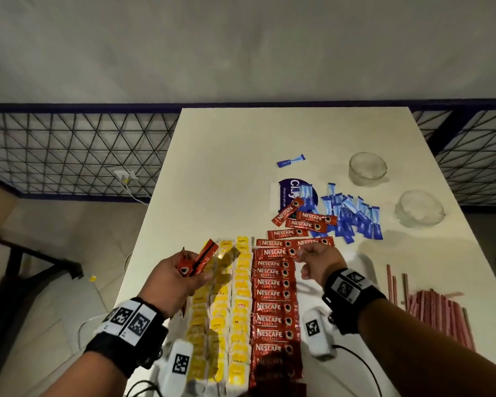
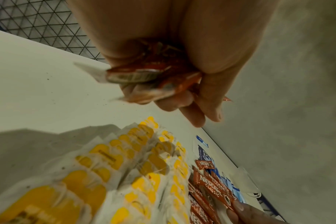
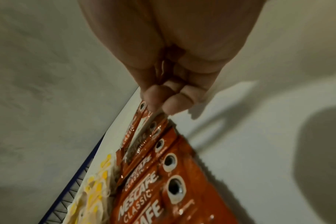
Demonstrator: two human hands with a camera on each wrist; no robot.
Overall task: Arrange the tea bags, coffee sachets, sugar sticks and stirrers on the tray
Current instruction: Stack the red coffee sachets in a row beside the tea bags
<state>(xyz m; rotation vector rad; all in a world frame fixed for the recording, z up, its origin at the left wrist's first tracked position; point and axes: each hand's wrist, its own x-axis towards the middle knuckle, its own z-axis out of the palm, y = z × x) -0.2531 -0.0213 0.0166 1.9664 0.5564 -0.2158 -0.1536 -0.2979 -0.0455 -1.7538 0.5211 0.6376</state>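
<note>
White desk (image 1: 212, 167) — left fingers (image 2: 175, 101) curl round loose sachets (image 1: 201, 257); right fingers (image 3: 153, 97) pinch the sachet (image 3: 142, 115) at the row's (image 1: 272, 305) far end.

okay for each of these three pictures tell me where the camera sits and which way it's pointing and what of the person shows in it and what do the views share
Head: worn on the head, looking forward and down at the table; both forearms, the left hand and the right hand show.
Left wrist: looks along the left hand gripping loose coffee sachets, above the tea bags.
Right wrist: looks along the right hand, whose fingers pinch a sachet at the far end of the coffee sachet row.
Shared: all three show that row and the tea bags.
</note>
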